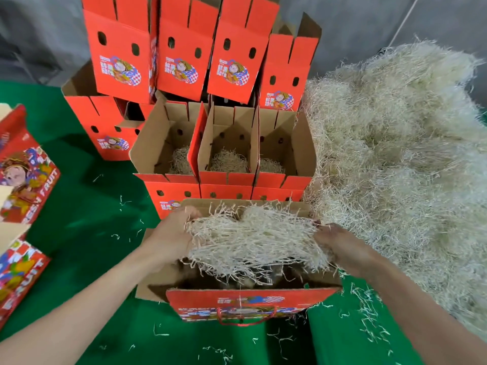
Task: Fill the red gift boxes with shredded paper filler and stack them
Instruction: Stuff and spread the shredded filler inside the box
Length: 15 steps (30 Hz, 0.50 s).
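Big loose pile of shredded filler (395, 154) lies to my R on the green cloth (92, 233), right up against the stacked red boxes (184, 61) straight ahead; the stack's front row has three open boxes (226, 154) w/ a little filler in each. Nearest me is the open box (247, 304), front wall w/ red cord handle facing me, long axis running L-R across my body. The wad of filler (255, 238) sits directly over that opening, stretched along the same L-R line, its lower strands dipping inside the box. My left hand (171, 235) grips the wad's L end, fingers curled into the strands. My right hand (342, 246) grips the R end, fingertips buried in the strands. So the target is straight down from the grip, no sideways shift needed, both hands abt equally near. I reckon the next move is to lower, press evenly, then let go. The R-side strands overhang the rim & could spill.
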### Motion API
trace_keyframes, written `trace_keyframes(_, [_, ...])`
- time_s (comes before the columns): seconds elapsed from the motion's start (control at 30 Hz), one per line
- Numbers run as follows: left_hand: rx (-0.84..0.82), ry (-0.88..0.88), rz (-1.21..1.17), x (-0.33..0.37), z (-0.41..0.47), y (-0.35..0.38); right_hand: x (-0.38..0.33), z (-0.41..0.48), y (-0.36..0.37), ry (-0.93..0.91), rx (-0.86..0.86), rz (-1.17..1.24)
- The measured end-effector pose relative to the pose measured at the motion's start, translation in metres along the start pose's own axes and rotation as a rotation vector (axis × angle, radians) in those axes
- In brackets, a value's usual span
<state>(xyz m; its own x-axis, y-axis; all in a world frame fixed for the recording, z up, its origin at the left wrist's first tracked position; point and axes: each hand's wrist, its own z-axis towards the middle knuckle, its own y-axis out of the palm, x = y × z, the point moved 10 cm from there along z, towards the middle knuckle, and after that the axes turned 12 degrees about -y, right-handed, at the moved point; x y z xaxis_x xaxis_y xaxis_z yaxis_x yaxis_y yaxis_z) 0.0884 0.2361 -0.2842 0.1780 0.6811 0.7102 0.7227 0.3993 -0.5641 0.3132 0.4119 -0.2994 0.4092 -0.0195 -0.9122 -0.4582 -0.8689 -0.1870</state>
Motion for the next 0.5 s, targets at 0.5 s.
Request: trace_keyframes(0.5, [-0.126,-0.333,-0.564,-0.002,0.001,0.039,-0.022,0.026,0.044,-0.129,-0.121,-0.173])
